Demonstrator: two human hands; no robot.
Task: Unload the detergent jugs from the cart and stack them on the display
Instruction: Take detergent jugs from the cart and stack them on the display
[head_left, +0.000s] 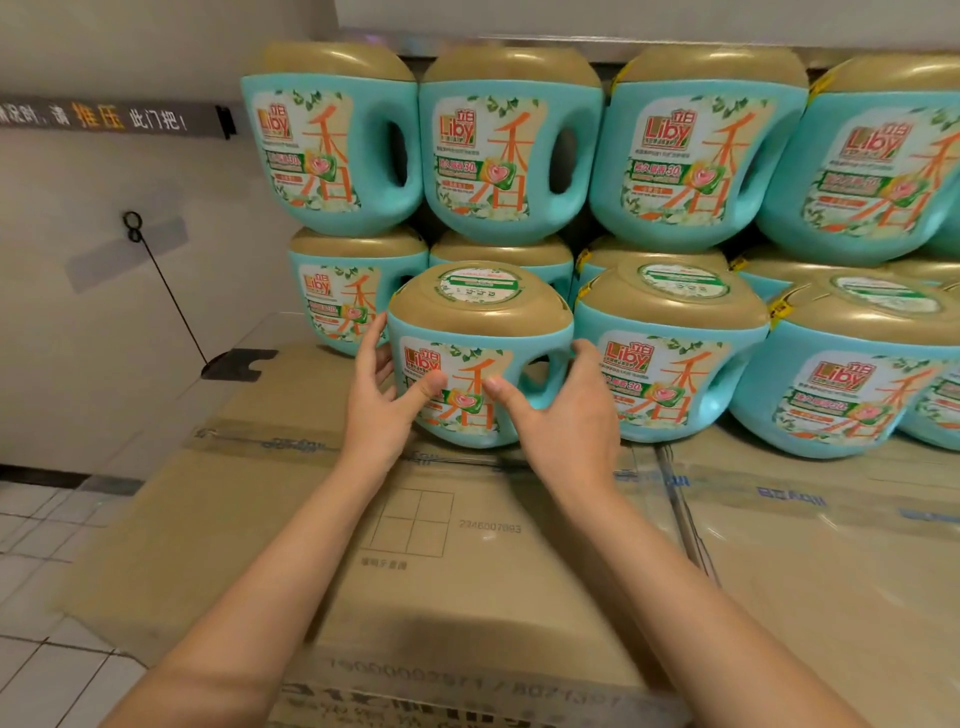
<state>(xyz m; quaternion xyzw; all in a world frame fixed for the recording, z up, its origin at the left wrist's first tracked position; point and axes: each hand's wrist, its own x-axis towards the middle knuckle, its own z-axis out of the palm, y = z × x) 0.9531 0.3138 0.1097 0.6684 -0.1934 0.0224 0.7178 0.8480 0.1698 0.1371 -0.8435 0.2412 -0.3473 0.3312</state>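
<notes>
A teal detergent jug (480, 317) with a gold cap stands on a cardboard box (441, 545), at the left end of the front row. My left hand (376, 410) holds its left side, thumb across the label. My right hand (566, 421) holds its right side by the handle hole, thumb on the label too. To its right stand two more jugs (670, 364) in the same row. Behind them, identical jugs (511, 145) are stacked two rows high against the back wall.
Taped cardboard boxes (805, 519) form the platform under the jugs, with bare box top in front of the row. A white wall (104, 322) with a thin black cable (166, 291) is at the left. White floor tiles (41, 571) lie below left.
</notes>
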